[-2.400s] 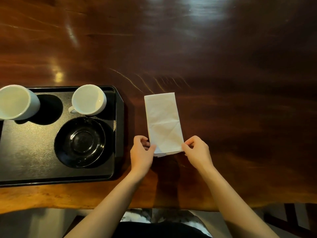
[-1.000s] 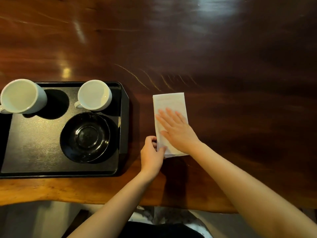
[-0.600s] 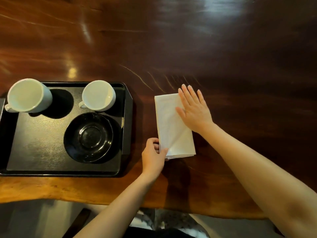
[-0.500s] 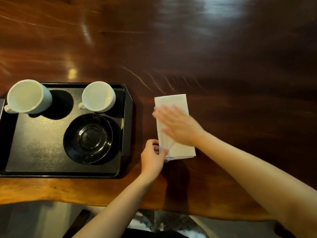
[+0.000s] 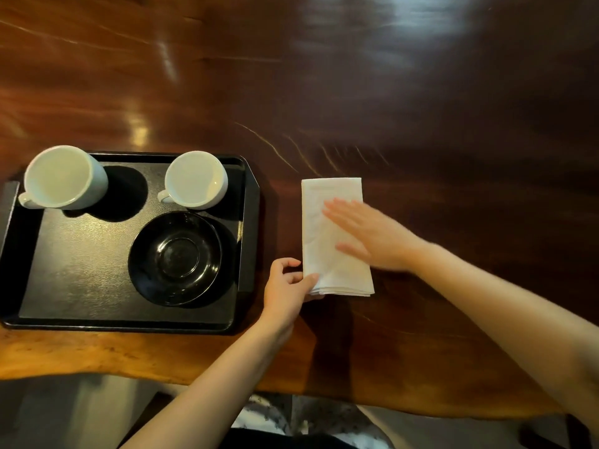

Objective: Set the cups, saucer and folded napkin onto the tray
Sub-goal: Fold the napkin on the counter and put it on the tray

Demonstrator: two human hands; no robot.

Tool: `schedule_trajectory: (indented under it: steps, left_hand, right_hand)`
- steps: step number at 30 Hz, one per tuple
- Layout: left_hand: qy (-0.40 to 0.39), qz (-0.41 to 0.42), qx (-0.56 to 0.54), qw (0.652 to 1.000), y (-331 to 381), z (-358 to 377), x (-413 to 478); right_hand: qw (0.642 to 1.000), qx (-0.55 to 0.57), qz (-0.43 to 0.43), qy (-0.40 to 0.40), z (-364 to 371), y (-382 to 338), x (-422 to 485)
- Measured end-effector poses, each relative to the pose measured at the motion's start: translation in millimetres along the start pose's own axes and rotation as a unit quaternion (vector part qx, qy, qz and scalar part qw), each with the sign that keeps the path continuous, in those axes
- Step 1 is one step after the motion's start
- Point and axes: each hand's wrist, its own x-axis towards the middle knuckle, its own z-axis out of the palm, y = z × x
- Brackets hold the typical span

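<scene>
White folded napkin [image 5: 334, 241] on the tabletop [image 5: 421, 108], pinched by the left hand [image 5: 287, 291], pressed under the flat, spread right hand [image 5: 372, 236]; lifting it left onto the tray [image 5: 249, 222] likely follows.

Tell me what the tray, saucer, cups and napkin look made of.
Tray: black, faintly textured matte, likely plastic or lacquer. Saucer: glossy black with sharp highlights, probably glazed ceramic or glass. Cups: smooth white, likely glazed ceramic. Napkin: white, soft stacked fold edges; cloth or thick paper, hard to tell.
</scene>
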Motion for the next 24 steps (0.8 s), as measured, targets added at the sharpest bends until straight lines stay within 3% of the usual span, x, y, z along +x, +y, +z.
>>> schedule_trajectory:
  steps: [4,7,10,13,15,16,18,20,21,24]
  left_hand:
    - [-0.017,-0.020,-0.102,0.994,12,1,-3]
    - [-0.029,-0.018,-0.132,0.991,20,2,-4]
    - [-0.030,0.028,-0.067,0.997,24,2,-4]
    - [-0.062,0.059,-0.024,0.996,30,-2,-1]
    - [-0.095,0.117,0.074,0.986,30,-13,4]
    - [-0.098,0.177,0.164,0.966,32,-19,8]
    - [-0.095,0.309,0.341,0.883,40,-27,19]
    - [-0.109,0.388,0.416,0.815,46,-29,36]
    - [-0.110,0.407,0.418,0.805,49,-27,42]
    - [-0.105,0.338,0.334,0.873,59,-16,54]
  right_hand:
    - [0.997,0.056,-0.028,-0.054,18,-20,-54]
    - [0.999,0.045,-0.024,-0.004,30,-15,-57]
    - [0.993,0.089,-0.010,0.076,31,-9,-51]
    - [0.976,0.185,0.026,0.110,23,-9,-44]
    - [0.961,0.247,0.040,0.118,17,-7,-40]
    - [0.951,0.282,0.044,0.123,14,-6,-38]
    - [0.930,0.339,0.053,0.130,10,-4,-34]
    - [0.913,0.378,0.066,0.142,7,-3,-30]
    - [0.901,0.400,0.078,0.153,7,-3,-27]
    - [0.856,0.455,0.140,0.200,5,-5,-13]
